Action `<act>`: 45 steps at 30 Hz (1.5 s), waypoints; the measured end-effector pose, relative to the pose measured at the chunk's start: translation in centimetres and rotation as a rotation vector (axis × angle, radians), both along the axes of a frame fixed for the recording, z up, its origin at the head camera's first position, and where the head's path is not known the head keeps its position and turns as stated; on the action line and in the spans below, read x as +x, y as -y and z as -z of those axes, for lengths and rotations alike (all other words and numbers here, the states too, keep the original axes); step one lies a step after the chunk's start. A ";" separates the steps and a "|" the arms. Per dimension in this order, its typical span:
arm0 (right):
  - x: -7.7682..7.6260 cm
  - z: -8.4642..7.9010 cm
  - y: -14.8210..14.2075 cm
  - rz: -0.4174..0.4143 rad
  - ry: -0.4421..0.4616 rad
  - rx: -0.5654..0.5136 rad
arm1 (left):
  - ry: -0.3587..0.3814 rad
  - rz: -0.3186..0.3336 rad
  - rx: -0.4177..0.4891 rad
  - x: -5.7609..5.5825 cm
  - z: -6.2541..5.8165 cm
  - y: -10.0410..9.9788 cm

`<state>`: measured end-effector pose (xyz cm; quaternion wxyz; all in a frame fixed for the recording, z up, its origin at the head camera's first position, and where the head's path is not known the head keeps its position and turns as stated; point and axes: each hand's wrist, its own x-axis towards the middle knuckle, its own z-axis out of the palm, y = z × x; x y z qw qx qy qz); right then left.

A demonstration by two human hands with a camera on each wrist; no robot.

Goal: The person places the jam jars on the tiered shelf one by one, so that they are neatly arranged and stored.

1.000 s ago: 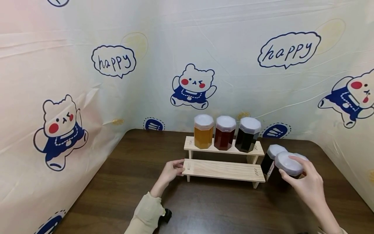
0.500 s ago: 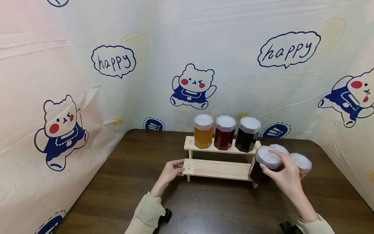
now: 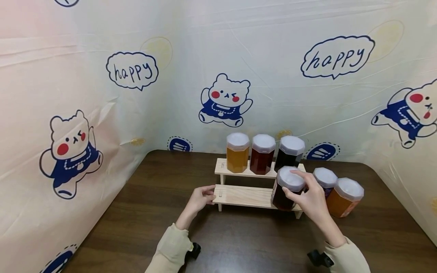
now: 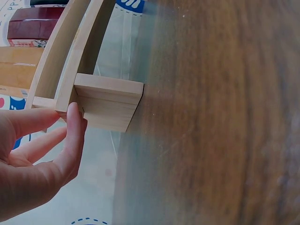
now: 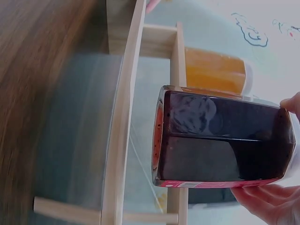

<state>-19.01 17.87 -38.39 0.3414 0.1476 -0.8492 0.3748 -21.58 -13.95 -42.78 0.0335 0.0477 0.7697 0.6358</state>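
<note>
My left hand [image 3: 199,199] pinches the left end of the two-step wooden rack's lower shelf [image 3: 242,195]; in the left wrist view its thumb and fingers [image 4: 75,136] grip the board's end. My right hand [image 3: 314,199] grips an octagonal jar [image 3: 281,199] by its white lid, thumb on the near side. The jar has very dark red-brown contents and hangs over the right part of the lower shelf. In the right wrist view the dark jar [image 5: 225,138] has a pink label edge, and its base stands apart from the lower board [image 5: 124,117].
On the upper shelf stand an amber jar [image 3: 237,161], a red jar [image 3: 262,163] and a black jar [image 3: 286,157]. Right of the rack, another amber jar [image 3: 341,204] and a dark jar [image 3: 326,178] stand on the brown table [image 3: 239,242]. A printed curtain [image 3: 273,94] encloses the back and sides.
My right hand has carried the dark jar leftward from beside the rack to over the lower shelf, uncovering the amber jar on the table. My left hand has stayed at the shelf end.
</note>
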 end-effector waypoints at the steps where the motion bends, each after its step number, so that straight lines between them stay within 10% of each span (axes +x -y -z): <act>1: -0.1 0.0 0.3 -0.007 -0.004 0.004 | -0.002 0.002 0.000 0.0 0.0 0.0; 45: -2.9 0.8 10.0 -0.208 0.030 -0.073 | 0.005 0.004 0.020 -0.4 0.6 0.2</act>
